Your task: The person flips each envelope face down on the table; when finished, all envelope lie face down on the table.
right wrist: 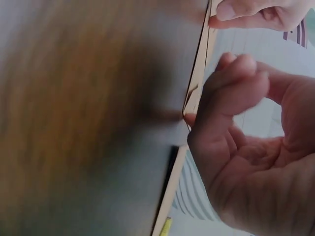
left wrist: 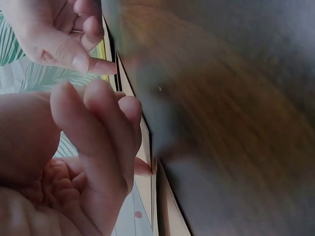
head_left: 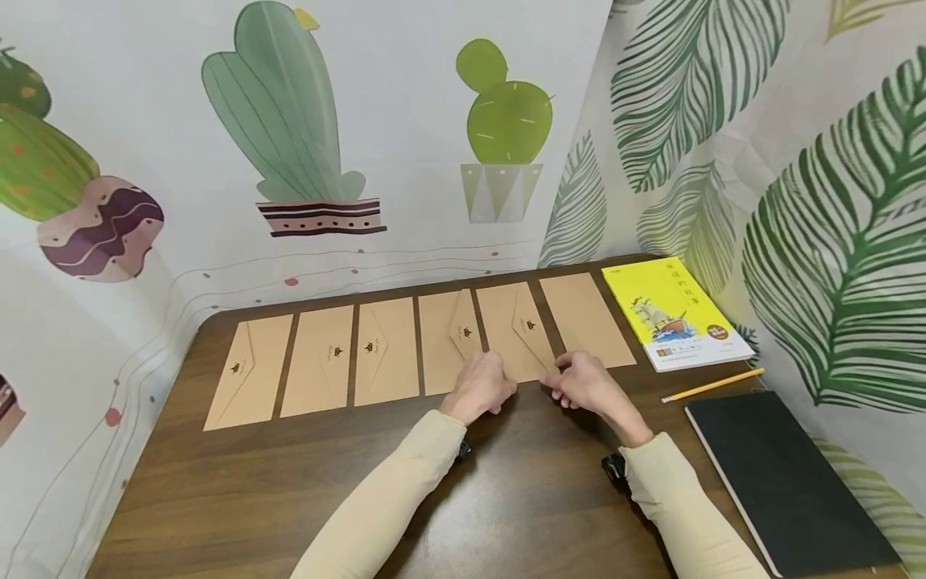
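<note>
Fingertips of both the left hand [head_left: 480, 384] and right hand [head_left: 584, 382] touch an envelope [head_left: 510, 330] at its near edge; I cannot tell whether either pinches it. It lies fifth from the left in a row of six along the desk's [head_left: 521, 498] far edge. Book [head_left: 676, 318], pencil [head_left: 712, 385] and notebook [head_left: 788, 482] lie toward the right edge.

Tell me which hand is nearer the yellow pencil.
Right. The right hand is left of the yellow pencil, with a gap between; the left hand is farther left, beyond the right hand.
</note>
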Motion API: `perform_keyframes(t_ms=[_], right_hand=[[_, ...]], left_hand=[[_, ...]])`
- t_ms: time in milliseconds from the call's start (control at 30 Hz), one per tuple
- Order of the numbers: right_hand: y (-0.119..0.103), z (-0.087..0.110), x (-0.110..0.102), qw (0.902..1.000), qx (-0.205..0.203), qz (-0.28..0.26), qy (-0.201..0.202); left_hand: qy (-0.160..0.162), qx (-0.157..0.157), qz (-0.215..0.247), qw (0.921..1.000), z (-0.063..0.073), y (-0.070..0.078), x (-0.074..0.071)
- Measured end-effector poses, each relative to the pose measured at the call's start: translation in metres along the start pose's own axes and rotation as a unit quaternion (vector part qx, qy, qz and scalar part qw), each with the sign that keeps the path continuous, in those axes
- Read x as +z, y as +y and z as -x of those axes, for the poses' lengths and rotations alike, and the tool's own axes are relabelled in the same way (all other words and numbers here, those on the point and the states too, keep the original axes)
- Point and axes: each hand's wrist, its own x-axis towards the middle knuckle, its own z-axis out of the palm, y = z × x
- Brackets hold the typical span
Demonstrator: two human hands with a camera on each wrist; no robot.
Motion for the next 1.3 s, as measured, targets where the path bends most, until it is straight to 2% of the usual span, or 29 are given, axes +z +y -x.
perform_keyframes(t_ms=[100,200,300,367,467,600,733,933,1000,1133,1300], right_hand=[[0.001,0.000,-0.001,0.9991,0.014,-0.041,-0.003],[0.001,0.001,-0.003,0.9982,0.017,-0.056,-0.010],[0.001,0.002,-0.003,0.9966,0.024,-0.077,-0.019],[0.001,0.003,-0.004,0.9950,0.028,-0.094,-0.023],[0.000,0.003,-0.003,0.9943,0.029,-0.101,-0.015],[-0.001,0.004,-0.004,0.9975,0.033,-0.057,0.022],[-0.001,0.004,-0.006,0.9982,0.040,-0.028,0.034],[-0.001,0.003,-0.005,0.9986,0.037,-0.037,0.011],[-0.002,0.003,-0.004,0.9985,0.037,-0.039,0.006],[-0.003,0.002,-0.003,0.9981,0.041,-0.047,0.003],[-0.003,0.001,-0.003,0.9948,0.055,-0.086,0.002]], left_hand=[[-0.004,-0.003,-0.005,1.0000,-0.013,-0.007,0.013],[0.002,0.002,-0.017,0.9999,-0.026,-0.017,0.027],[-0.007,0.004,-0.012,0.9999,-0.029,-0.019,0.026],[-0.009,0.009,-0.014,0.9998,-0.036,-0.023,0.032],[-0.020,0.020,-0.007,0.9996,-0.041,-0.024,0.034],[-0.032,0.025,-0.005,0.9992,-0.043,-0.022,0.033],[-0.015,0.019,-0.035,0.9991,-0.043,-0.021,0.030],[0.037,0.034,-0.067,0.9965,-0.047,-0.027,0.029],[0.043,0.042,-0.067,0.9959,-0.048,-0.028,0.029],[0.031,0.045,-0.049,0.9973,-0.049,-0.029,0.029],[0.017,0.038,-0.035,0.9985,-0.049,-0.026,0.029]])
